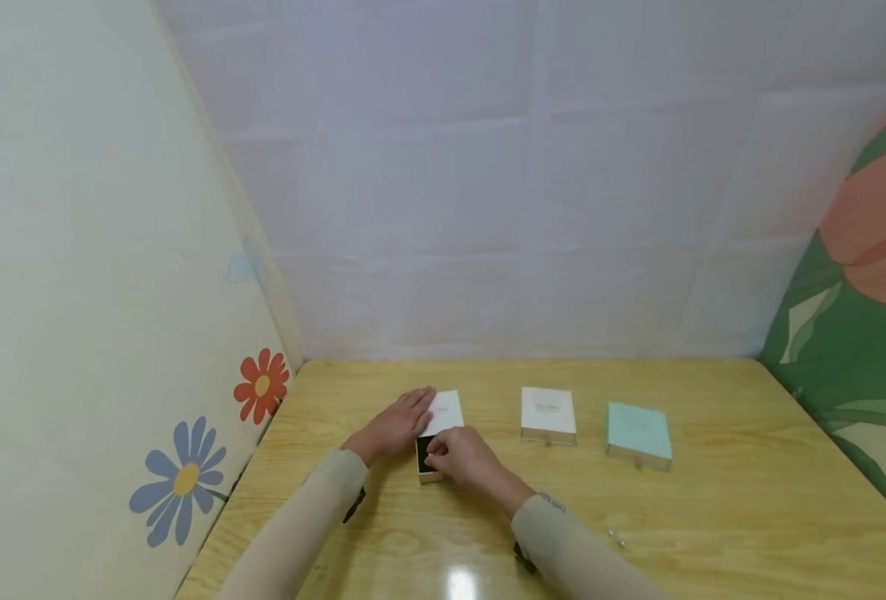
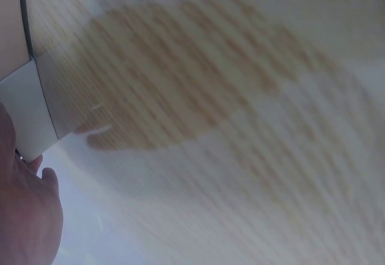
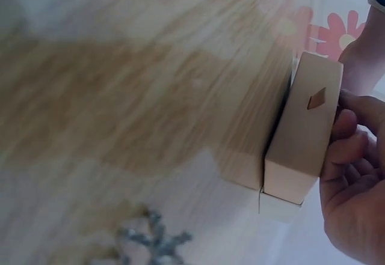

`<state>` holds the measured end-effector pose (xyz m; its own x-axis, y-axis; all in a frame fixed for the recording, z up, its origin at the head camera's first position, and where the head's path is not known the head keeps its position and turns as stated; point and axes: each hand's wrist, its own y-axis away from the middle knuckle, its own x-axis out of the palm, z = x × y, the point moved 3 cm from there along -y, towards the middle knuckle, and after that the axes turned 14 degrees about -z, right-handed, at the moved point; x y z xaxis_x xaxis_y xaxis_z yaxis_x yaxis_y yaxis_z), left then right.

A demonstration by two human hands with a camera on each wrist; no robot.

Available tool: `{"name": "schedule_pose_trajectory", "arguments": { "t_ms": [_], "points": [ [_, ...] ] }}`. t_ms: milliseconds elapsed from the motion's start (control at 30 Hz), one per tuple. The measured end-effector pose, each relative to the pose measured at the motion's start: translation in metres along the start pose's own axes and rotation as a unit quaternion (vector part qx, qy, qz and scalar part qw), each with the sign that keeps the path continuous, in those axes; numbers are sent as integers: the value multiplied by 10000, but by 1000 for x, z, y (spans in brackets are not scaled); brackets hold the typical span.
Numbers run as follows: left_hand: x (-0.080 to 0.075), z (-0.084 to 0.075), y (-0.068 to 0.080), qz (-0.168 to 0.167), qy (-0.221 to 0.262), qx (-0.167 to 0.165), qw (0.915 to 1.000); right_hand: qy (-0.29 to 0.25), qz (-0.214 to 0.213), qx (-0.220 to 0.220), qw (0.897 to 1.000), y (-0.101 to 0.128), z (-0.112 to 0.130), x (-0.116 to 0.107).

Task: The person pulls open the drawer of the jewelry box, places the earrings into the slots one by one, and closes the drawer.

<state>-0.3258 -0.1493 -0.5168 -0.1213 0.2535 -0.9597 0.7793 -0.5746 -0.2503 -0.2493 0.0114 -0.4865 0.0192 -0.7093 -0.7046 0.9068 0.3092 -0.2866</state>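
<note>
We see a wooden table (image 1: pixel 713 508), with two sleeved forearms reaching in from its near edge. The left box (image 1: pixel 448 408) sits left of the table's middle, its drawer (image 1: pixel 429 477) out toward the near edge; together they make a long axis running from near to far.

The relation that counts: the drawer lies directly below our right fingertips, and the right hand (image 1: pixel 467 458) is the nearer one to it. That hand comes in from the near right, wrist bent over the drawer's right side, fingers curled down to the dark insert (image 1: pixel 422 455); whether they pinch anything, we cannot tell. Our left hand (image 1: pixel 396 427) rests palm down along the lid's left side, fingers fairly straight and gripping nothing we can see.

Toward the table's right edge stand the teal box (image 1: pixel 638 429) and, between it and ours, the white box (image 1: pixel 548 410). Smallest, tiny trinkets (image 1: pixel 622 543) lie toward the near right corner.
</note>
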Motion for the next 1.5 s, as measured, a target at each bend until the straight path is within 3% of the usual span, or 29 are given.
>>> {"name": "schedule_pose_trajectory", "arguments": {
  "t_ms": [233,667,867,1100,1333,1500],
  "points": [
    [-4,-4,0,30,94,-12,10000,172,-131,-169,9996,-3,-5,1],
    [-1,-6,0,-153,239,147,9995,476,107,-289,9984,-7,-10,6],
    [1,-2,2,-103,-14,100,9999,551,151,-444,9974,-11,-8,10],
    [-3,-4,2,34,139,54,9999,705,221,-203,9971,-12,-6,10],
    [-7,-5,3,-36,148,80,9999,846,88,-436,9954,-11,-3,10],
    [-8,-7,3,7,187,65,9998,917,180,-350,9950,-11,-3,11]
  ]
}}
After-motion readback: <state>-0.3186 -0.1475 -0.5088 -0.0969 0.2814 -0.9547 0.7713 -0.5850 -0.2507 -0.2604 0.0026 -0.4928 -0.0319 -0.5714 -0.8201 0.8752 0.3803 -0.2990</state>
